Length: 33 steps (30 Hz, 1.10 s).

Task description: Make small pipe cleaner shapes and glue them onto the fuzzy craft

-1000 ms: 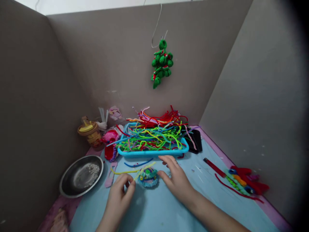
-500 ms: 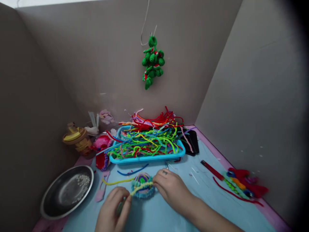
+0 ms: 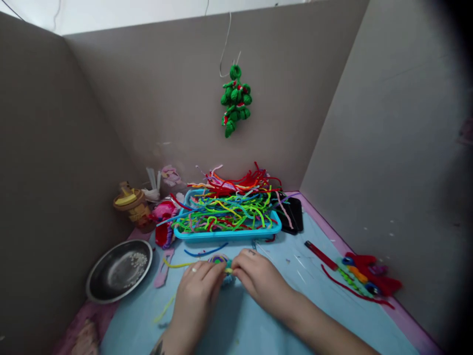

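Note:
My left hand [image 3: 199,291] and my right hand [image 3: 260,278] meet near the middle of the blue table, fingertips almost touching. Between them both pinch a short bit of yellow fuzzy stem [image 3: 228,270]. Behind the fingers sits a round multicoloured piece [image 3: 219,259] with purple, green and blue rings, mostly hidden by my left hand. One yellow strand [image 3: 177,265] runs out to the left of it, and another yellow end [image 3: 164,309] shows left of my left wrist.
A blue tray [image 3: 229,236] heaped with coloured stems stands at the back. Left are a metal bowl [image 3: 107,276] and pink clip [image 3: 163,268]; right, a red crafted piece [image 3: 380,278]. A green ornament [image 3: 235,101] hangs above.
My left hand has moved right and up to meet my right hand, covering much of the round piece. The stretch of yellow stem between the hands is shorter. The view has shifted slightly.

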Motion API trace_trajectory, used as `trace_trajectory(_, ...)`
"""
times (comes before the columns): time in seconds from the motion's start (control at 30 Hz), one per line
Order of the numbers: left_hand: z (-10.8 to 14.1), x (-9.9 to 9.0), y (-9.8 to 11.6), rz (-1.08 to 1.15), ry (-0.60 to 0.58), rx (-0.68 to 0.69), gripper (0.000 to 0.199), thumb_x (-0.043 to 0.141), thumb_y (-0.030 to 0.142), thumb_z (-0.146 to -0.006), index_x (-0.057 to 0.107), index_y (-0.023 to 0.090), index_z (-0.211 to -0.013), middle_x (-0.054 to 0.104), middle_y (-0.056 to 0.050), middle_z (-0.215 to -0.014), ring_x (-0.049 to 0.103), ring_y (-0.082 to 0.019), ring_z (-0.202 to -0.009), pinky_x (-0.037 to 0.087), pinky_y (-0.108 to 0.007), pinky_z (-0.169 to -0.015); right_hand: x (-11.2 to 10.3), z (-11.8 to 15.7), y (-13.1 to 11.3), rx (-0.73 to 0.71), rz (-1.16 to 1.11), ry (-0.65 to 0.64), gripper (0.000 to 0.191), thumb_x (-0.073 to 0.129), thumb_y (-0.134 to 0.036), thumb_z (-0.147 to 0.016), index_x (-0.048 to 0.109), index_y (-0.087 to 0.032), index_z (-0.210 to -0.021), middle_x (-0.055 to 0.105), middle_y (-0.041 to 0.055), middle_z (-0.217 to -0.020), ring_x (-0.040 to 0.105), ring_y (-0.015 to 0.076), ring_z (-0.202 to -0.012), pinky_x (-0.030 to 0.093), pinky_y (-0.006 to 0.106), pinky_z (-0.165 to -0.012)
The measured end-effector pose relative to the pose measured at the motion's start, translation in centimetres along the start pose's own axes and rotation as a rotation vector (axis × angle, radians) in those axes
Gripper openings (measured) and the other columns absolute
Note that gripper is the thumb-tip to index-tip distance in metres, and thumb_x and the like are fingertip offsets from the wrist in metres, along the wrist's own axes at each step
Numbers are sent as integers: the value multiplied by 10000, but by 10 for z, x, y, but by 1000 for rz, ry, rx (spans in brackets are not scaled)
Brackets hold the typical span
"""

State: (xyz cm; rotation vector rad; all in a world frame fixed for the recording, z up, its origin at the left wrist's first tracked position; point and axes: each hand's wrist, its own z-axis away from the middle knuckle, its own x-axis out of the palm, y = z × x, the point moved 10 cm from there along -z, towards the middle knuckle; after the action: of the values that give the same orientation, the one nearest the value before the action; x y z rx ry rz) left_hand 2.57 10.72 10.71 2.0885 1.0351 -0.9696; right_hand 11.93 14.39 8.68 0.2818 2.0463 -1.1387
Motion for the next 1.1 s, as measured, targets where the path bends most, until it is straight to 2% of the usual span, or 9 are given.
trace_trajectory(0.17, -15, 6, -12, 119, -61, -133, 152, 450, 218, -880, 599, 190, -900, 645, -43, -816, 592, -168, -754, 469, -280, -680, -30, 2, 3, -7, -96, 175, 295, 519, -91, -816, 545, -200, -1088, 596, 52, -963, 550, 173, -865, 450, 303, -770)
trace_trajectory(0.27, -26, 7, -5, 100, -86, -116, 164, 440, 228, -884, 598, 190, -865, 629, -37, -769, 582, -173, -728, 456, -279, -661, -41, 4, -1, -70, 20, 229, 219, 521, -105, -827, 585, -205, -1012, 594, 55, -951, 528, 194, -902, 440, 324, -787)
trace_trajectory(0.43, -38, 13, 10, 59, -123, -59, 164, 443, 207, -876, 594, 199, -811, 613, -22, -731, 565, -176, -695, 431, -279, -633, -45, 4, -6, -95, 234, 243, 115, 516, -144, -849, 617, -195, -829, 575, 45, -809, 506, 188, -801, 420, 303, -694)
trace_trajectory(0.57, -37, 19, 12, 15, -127, -53, 153, 467, 181, -854, 587, 202, -761, 598, -15, -699, 553, -175, -659, 406, -275, -595, -40, 4, -7, -85, 307, 206, 138, 496, -120, -845, 607, -182, -794, 569, 55, -804, 498, 188, -787, 404, 299, -675)
trace_trajectory(0.7, -34, 23, 9, 25, -140, -61, 169, 466, 182, -848, 596, 204, -742, 595, -19, -682, 548, -173, -656, 395, -270, -600, -30, 4, -1, -75, 271, 158, 175, 460, -100, -848, 582, -173, -746, 556, 47, -744, 491, 185, -755, 386, 299, -661)
trace_trajectory(0.8, -33, 26, 3, 187, -165, -125, 179, 454, 187, -852, 618, 200, -782, 626, -29, -724, 560, -167, -697, 402, -262, -637, -31, 3, 6, -45, 125, 163, 184, 464, -93, -836, 565, -170, -703, 547, 34, -700, 495, 174, -729, 383, 290, -652)
trace_trajectory(0.9, -32, 31, -7, 486, -196, -279, 191, 474, 223, -847, 650, 186, -780, 657, -37, -742, 575, -158, -711, 404, -251, -659, -39, 1, 20, 60, -154, 197, 156, 519, -146, -819, 565, -176, -673, 538, 14, -677, 509, 156, -696, 394, 268, -630)
trace_trajectory(1.0, -26, 45, -14, 810, -243, -502, 216, 549, 299, -796, 676, 157, -695, 653, -45, -673, 559, -152, -639, 390, -236, -593, -41, 1, 32, 151, -466, 240, 170, 602, -262, -786, 567, -180, -641, 513, 13, -703, 513, 153, -694, 417, 257, -617)
trace_trajectory(1.1, -20, 59, -7, 1094, -273, -634, 276, 621, 371, -726, 673, 135, -595, 610, -41, -586, 510, -137, -578, 363, -228, -546, -31, 4, 39, 182, -790, 308, 297, 646, -439, -737, 543, -181, -630, 474, 23, -758, 503, 156, -698, 437, 255, -582)
